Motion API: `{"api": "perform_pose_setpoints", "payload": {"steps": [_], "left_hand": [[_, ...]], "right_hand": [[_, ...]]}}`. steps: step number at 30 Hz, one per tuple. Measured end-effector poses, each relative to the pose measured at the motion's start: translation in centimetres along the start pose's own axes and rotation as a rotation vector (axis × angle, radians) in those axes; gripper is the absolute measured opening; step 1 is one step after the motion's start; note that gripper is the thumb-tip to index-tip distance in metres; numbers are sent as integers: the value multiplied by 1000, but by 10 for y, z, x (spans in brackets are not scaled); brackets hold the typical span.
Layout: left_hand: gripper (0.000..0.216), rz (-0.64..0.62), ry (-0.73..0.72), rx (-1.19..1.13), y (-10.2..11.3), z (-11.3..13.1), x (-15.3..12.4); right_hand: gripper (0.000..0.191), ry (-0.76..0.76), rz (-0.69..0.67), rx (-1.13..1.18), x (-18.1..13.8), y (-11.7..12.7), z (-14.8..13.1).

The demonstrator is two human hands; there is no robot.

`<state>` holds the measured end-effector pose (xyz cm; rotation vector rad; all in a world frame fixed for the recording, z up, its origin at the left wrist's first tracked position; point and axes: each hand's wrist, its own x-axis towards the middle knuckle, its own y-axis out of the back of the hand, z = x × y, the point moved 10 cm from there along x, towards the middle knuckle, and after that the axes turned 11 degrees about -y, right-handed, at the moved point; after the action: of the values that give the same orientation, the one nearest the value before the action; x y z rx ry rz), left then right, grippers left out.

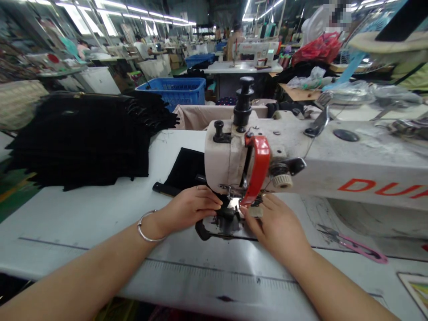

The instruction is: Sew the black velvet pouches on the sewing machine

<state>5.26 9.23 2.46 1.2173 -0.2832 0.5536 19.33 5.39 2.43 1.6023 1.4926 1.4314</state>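
Note:
A black fabric piece (187,165) with a small label lies on the sewing machine table, running under the head of the white sewing machine (217,156). My left hand (192,207), with a silver bangle at its wrist, pinches the near edge of this fabric just left of the needle. On the other side of the needle is my right hand (277,223), its fingers bent in close to the presser foot. A red guard (261,160) hides part of that spot, so what the right fingertips grip is unclear.
A tall stack of black fabric pieces (83,138) sits at the table's left. Pink-handled thread snips (357,245) lie right of my right hand. Behind the table are a blue basket (177,87) and another sewing machine (256,51). People sit farther back.

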Motion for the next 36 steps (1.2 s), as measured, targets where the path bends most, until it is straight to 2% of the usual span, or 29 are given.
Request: {"api": "perform_pose_setpoints", "payload": {"steps": [4, 7, 11, 14, 16, 20, 24, 36], "left_hand": [[13, 46, 68, -2, -2, 4, -2], [13, 39, 116, 21, -6, 3, -3], [12, 41, 99, -103, -4, -9, -2], [11, 34, 91, -163, -1, -14, 0], [10, 43, 95, -111, -1, -9, 3], [9, -5, 126, 119, -13, 15, 10], [8, -61, 119, 249, -24, 31, 14], [13, 7, 184, 265, -16, 15, 20]], "right_hand": [[18, -65, -30, -144, 6, -8, 5], [17, -27, -46, -133, 6, -11, 3], [16, 19, -29, -109, 6, -9, 4], [19, -21, -25, -136, 7, -7, 11], [21, -18, -11, -79, 5, -4, 8], [11, 112, -39, 183, -6, -4, -14], [13, 148, -56, 272, -11, -10, -21], [13, 145, 42, 179, -7, -10, -16]]}}
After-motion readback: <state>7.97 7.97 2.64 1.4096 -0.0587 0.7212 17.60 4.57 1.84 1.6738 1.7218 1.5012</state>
